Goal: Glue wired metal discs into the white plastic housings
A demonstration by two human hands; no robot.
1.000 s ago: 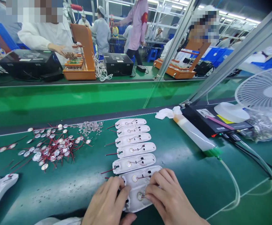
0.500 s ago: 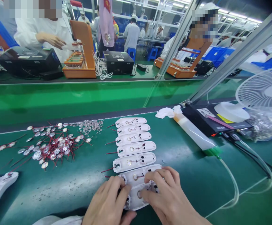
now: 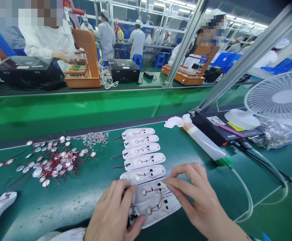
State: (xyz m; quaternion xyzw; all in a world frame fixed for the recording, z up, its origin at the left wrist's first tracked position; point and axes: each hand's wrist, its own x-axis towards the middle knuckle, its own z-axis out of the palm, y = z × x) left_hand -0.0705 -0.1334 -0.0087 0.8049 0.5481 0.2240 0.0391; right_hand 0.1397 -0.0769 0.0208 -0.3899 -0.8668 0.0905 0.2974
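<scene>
My left hand (image 3: pixel 113 207) is closed on the left end of the nearest white plastic shell (image 3: pixel 158 216), its thumb near the black part there. Inside this shell lie a small round metal disc (image 3: pixel 149 210) and black pieces (image 3: pixel 166 202). Thin wires (image 3: pixel 160 197) rise from the disc toward my right hand (image 3: pixel 196 194). Its thumb and index finger pinch together over the shell's right end, seemingly on the wire ends; the tips are hard to make out. Directly behind lies a second shell (image 3: pixel 138 197) with its own disc, partly covered by my left fingers.
Several similar shells (image 3: pixel 146 160) form a column behind. To the left lie a pile of wired discs (image 3: pixel 62 159), small clear parts (image 3: pixel 95 138) and another white shell (image 3: pixel 0 207). On the right are a glue syringe (image 3: pixel 203 140), a black box (image 3: pixel 226 129) and a fan (image 3: pixel 281 95).
My right hand has moved from over the disc to the right and away from me, uncovering the disc and wires. My left hand keeps hold of the shell, which now shows more fully.
</scene>
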